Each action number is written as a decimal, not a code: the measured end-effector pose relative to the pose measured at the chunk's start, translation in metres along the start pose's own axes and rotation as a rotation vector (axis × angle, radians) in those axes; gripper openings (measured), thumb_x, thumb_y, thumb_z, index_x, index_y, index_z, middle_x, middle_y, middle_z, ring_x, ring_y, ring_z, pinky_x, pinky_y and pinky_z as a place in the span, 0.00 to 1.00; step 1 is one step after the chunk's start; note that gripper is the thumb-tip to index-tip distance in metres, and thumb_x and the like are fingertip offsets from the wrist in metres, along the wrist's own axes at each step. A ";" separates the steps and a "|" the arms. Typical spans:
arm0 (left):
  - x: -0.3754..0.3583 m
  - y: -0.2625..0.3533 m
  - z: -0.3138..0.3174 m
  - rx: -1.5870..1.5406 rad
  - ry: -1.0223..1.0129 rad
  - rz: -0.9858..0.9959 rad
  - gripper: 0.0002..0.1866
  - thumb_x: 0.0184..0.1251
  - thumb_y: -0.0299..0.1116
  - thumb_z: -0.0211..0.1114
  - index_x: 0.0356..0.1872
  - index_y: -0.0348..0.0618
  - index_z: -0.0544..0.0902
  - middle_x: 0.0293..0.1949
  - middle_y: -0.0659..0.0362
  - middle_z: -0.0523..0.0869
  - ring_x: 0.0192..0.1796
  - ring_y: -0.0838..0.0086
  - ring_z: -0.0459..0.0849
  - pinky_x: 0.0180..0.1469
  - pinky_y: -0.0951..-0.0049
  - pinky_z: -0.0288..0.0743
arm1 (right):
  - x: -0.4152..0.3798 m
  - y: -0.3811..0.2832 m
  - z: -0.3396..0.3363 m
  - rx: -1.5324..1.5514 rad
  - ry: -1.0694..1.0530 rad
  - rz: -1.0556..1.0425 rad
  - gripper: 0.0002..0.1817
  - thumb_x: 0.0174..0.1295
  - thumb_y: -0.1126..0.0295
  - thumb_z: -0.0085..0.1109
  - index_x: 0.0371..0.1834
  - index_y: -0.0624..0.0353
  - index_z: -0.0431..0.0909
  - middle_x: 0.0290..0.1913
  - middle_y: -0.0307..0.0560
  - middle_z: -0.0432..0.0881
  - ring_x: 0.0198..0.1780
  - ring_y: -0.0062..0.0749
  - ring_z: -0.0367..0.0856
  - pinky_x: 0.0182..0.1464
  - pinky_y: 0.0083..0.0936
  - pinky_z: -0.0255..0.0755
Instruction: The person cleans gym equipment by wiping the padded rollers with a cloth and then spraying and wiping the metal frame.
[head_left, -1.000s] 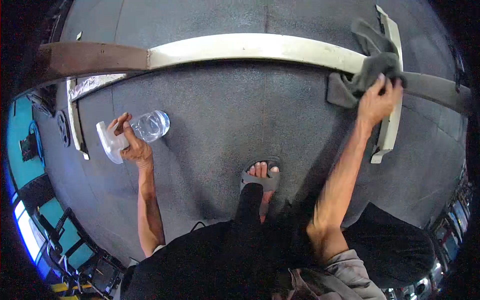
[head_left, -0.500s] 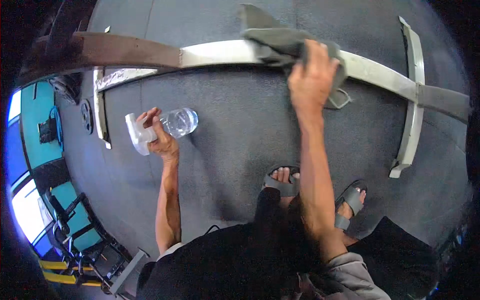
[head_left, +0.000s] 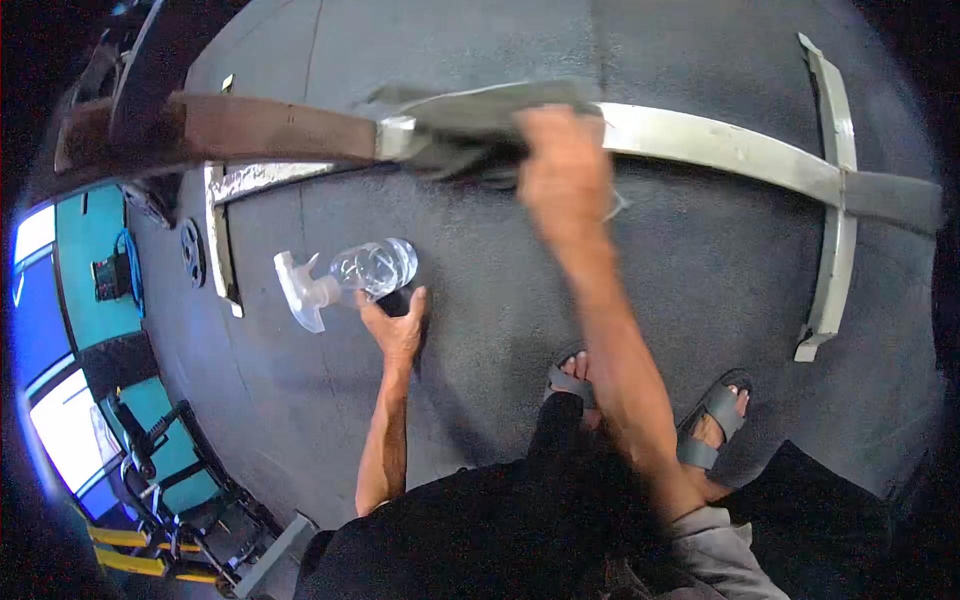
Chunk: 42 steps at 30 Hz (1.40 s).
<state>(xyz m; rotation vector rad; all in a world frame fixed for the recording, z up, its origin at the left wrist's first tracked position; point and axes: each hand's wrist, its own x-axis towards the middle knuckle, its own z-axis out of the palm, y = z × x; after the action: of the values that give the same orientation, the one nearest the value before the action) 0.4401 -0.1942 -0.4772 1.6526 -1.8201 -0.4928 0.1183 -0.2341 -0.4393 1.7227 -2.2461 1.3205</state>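
Note:
A clear spray bottle [head_left: 375,270] with a white trigger head is over the dark floor, to the left of my feet. Right at its lower side is my left hand [head_left: 395,330], thumb stretched away from the fingers and no longer wrapped round the neck. Some of its fingers are hidden by the bottle. My right hand [head_left: 565,165], blurred by motion, presses a grey cloth [head_left: 480,125] onto a pale metal beam [head_left: 720,140]. The cloth drapes over both sides of the beam, left of my hand.
A brown padded section [head_left: 270,128] continues the beam on the left. Pale crosswise legs [head_left: 835,230] support the frame. My sandalled feet [head_left: 715,415] stand on the dark floor. A weight plate [head_left: 193,252] and gym equipment [head_left: 150,480] are at the left.
My right hand has swept the cloth leftward along the beam. My left hand has let go of the bottle's neck and moved to the lower side of its body. The view has shifted slightly.

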 end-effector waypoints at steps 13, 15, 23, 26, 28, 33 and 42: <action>-0.006 -0.005 0.011 0.227 0.002 0.048 0.44 0.54 0.45 0.78 0.63 0.24 0.67 0.60 0.36 0.72 0.63 0.43 0.69 0.68 0.49 0.60 | 0.019 -0.063 0.089 0.024 -0.018 -0.273 0.13 0.59 0.70 0.58 0.47 0.53 0.81 0.51 0.47 0.81 0.58 0.38 0.77 0.72 0.50 0.58; -0.008 -0.005 0.012 0.270 -0.001 0.034 0.43 0.56 0.45 0.76 0.63 0.24 0.66 0.59 0.35 0.72 0.63 0.43 0.69 0.68 0.49 0.60 | 0.010 -0.033 0.038 -0.117 -0.185 -0.060 0.18 0.55 0.76 0.58 0.50 0.52 0.81 0.55 0.42 0.82 0.60 0.38 0.76 0.73 0.49 0.56; -0.009 0.002 0.015 0.281 -0.033 -0.017 0.45 0.61 0.48 0.72 0.66 0.22 0.62 0.63 0.34 0.68 0.66 0.42 0.65 0.70 0.49 0.55 | -0.007 0.072 -0.073 -0.065 0.390 0.636 0.12 0.53 0.74 0.53 0.41 0.61 0.80 0.33 0.57 0.80 0.42 0.54 0.78 0.46 0.53 0.63; -0.009 -0.007 0.015 0.313 -0.007 0.006 0.39 0.60 0.41 0.74 0.64 0.26 0.66 0.59 0.39 0.73 0.63 0.48 0.70 0.69 0.53 0.58 | -0.007 0.031 -0.019 -0.115 0.047 -0.016 0.11 0.54 0.79 0.56 0.40 0.59 0.83 0.40 0.47 0.85 0.45 0.42 0.81 0.60 0.50 0.67; -0.007 -0.011 0.014 0.232 -0.023 0.001 0.38 0.59 0.40 0.74 0.64 0.26 0.66 0.60 0.38 0.72 0.64 0.46 0.69 0.70 0.52 0.57 | -0.014 0.034 -0.025 -0.027 -0.018 -0.229 0.14 0.53 0.79 0.57 0.43 0.57 0.83 0.47 0.48 0.85 0.52 0.42 0.81 0.62 0.50 0.67; -0.009 -0.004 0.014 0.274 0.021 0.052 0.34 0.60 0.38 0.73 0.60 0.26 0.70 0.56 0.38 0.75 0.60 0.48 0.73 0.66 0.53 0.62 | -0.031 0.137 -0.149 -0.298 0.350 0.375 0.21 0.53 0.83 0.48 0.51 0.65 0.79 0.49 0.58 0.84 0.54 0.52 0.81 0.59 0.44 0.73; -0.006 -0.012 0.011 0.283 -0.019 0.156 0.29 0.69 0.39 0.68 0.61 0.27 0.68 0.56 0.41 0.75 0.60 0.51 0.73 0.66 0.56 0.61 | -0.026 0.161 -0.144 -0.318 0.229 0.061 0.15 0.57 0.70 0.64 0.47 0.63 0.79 0.54 0.58 0.81 0.57 0.56 0.77 0.63 0.45 0.69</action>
<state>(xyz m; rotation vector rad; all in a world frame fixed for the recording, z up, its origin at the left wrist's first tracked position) 0.4420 -0.1918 -0.4942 1.6714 -2.0894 -0.1904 -0.0662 -0.1191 -0.4553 1.3374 -2.2434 1.0364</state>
